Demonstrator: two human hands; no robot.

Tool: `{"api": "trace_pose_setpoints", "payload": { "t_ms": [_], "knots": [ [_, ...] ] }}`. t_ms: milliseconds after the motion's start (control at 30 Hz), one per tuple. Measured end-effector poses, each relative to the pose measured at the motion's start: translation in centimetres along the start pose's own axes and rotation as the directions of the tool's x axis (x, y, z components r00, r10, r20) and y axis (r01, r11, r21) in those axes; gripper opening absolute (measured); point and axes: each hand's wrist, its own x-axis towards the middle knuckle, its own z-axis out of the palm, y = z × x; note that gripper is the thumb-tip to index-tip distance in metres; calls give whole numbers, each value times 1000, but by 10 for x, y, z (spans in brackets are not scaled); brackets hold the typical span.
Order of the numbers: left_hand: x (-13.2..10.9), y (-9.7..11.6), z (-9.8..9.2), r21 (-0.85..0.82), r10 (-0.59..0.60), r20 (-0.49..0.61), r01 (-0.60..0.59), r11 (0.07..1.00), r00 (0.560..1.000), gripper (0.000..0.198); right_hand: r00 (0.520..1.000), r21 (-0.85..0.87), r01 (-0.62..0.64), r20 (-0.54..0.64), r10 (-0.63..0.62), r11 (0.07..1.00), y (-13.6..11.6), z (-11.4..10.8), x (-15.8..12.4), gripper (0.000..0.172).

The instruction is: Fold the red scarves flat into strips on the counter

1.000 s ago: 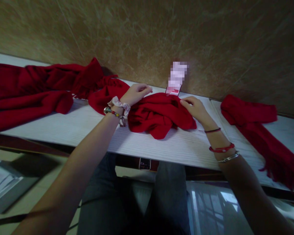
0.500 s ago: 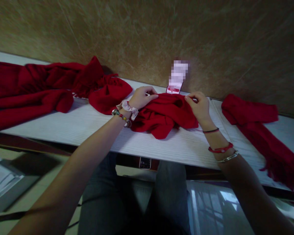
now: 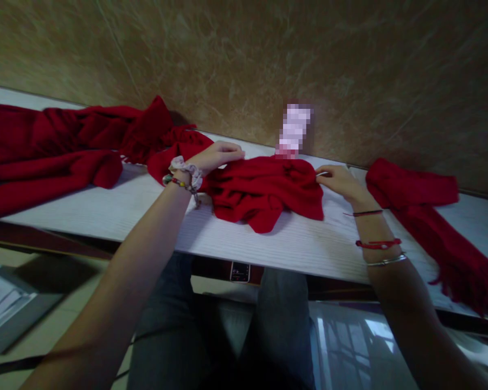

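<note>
White table against a marbled wall

A brown, pale-veined wall fills the upper view, crossed at left by a thin slanting line. The long, narrow white table, finely grained, runs along its foot, with a dark reddish-brown strip below the front edge. Pale tiled floor shows at lower left. Light is dim; a glossy surface at lower right carries bright, window-like reflections.

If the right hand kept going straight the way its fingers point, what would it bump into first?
The right hand would probably meet the bunched red cloth first. Its fingertips look right at the edge, though I can't tell whether they're touching.
</note>
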Motion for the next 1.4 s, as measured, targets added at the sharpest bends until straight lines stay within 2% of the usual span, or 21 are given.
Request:
{"api": "trace_pose_setpoints", "payload": {
  "t_ms": [33, 167, 267, 367, 433, 500, 600, 700, 733, 767, 833, 900, 933, 967, 1000, 1067, 1133, 1200, 1267, 1333, 1400],
  "knots": [
    [0, 1, 3, 62, -10, 17, 9, 998, 1000, 31, 999, 1, 45, 15, -45, 999, -4, 5, -2, 8],
    [6, 0, 22, 239, 84, -112, -55, 969, 990, 34, 971, -62, 228, -62, -231, 972, -21, 27, -7, 17],
    [7, -1, 37, 335, 154, -30, -135, 933, 988, 29, 956, -117, 273, -81, -284, 955, -28, 39, -11, 13],
    [4, -2, 47, 393, 163, 78, -181, 902, 984, 27, 942, -126, 263, -182, -283, 957, -34, 43, -15, 12],
    [3, -1, 50, 383, 184, 61, -193, 904, 981, 24, 926, -135, 255, -250, -282, 957, -37, 42, -17, 13],
    [4, 1, 48, 349, 208, -24, -186, 919, 978, 22, 912, -149, 240, -304, -276, 959, -38, 38, -16, 15],
    [8, 1, 35, 274, 193, -252, -121, 954, 948, 19, 887, -163, 188, -396, -239, 969, -30, 25, -9, 17],
    [12, -2, 12, 110, 142, -518, -99, 989, 844, 14, 827, -130, 87, -543, -144, 988, -14, 4, 2, 19],
    [11, -3, 5, 40, 119, -573, -117, 992, 811, 14, 806, -104, 59, -581, -109, 993, -9, -3, 4, 19],
    [10, -3, -1, -28, 90, -587, -131, 991, 805, 15, 803, -78, 45, -591, -83, 996, -5, -9, 6, 19],
    [5, -3, -6, -158, 26, -482, -116, 981, 876, 19, 878, -39, 66, -472, -77, 997, -2, -17, 6, 19],
    [1, -1, -4, -221, -46, -238, -8, 975, 970, 30, 971, -23, 128, -201, -130, 991, -7, -16, 3, 19],
    [-1, 0, 0, -211, -81, -128, 53, 976, 988, 38, 984, -22, 158, -81, -159, 987, -12, -13, 0, 19],
    [-2, 1, 4, -169, -107, -73, 94, 981, 992, 46, 984, -28, 179, -15, -179, 983, -17, -9, -3, 18],
    [-2, 2, 8, -93, -114, -82, 106, 990, 990, 51, 982, -41, 189, -13, -190, 981, -23, -4, -5, 16],
    [0, 1, 15, 134, -33, -216, 63, 989, 976, 51, 971, -89, 193, -129, -203, 977, -31, 8, -10, 9],
    [3, -2, 20, 341, 90, -288, 14, 940, 953, 40, 947, -157, 210, -214, -241, 965, -33, 18, -12, 18],
    [6, -6, 24, 398, 109, -216, -15, 917, 970, 36, 940, -228, 237, -191, -282, 944, -31, 27, -13, 27],
    [6, -9, 27, 337, 96, -67, -68, 939, 993, 47, 955, -279, 246, -97, -282, 928, -25, 32, -14, 21],
    [6, -11, 30, 276, 137, 77, -153, 949, 988, 51, 970, -302, 235, 7, -244, 924, -19, 36, -14, 14],
    [6, -10, 32, 256, 176, 136, -206, 944, 975, 40, 978, -307, 207, 76, -193, 929, -15, 37, -15, 20]
  ]
}}
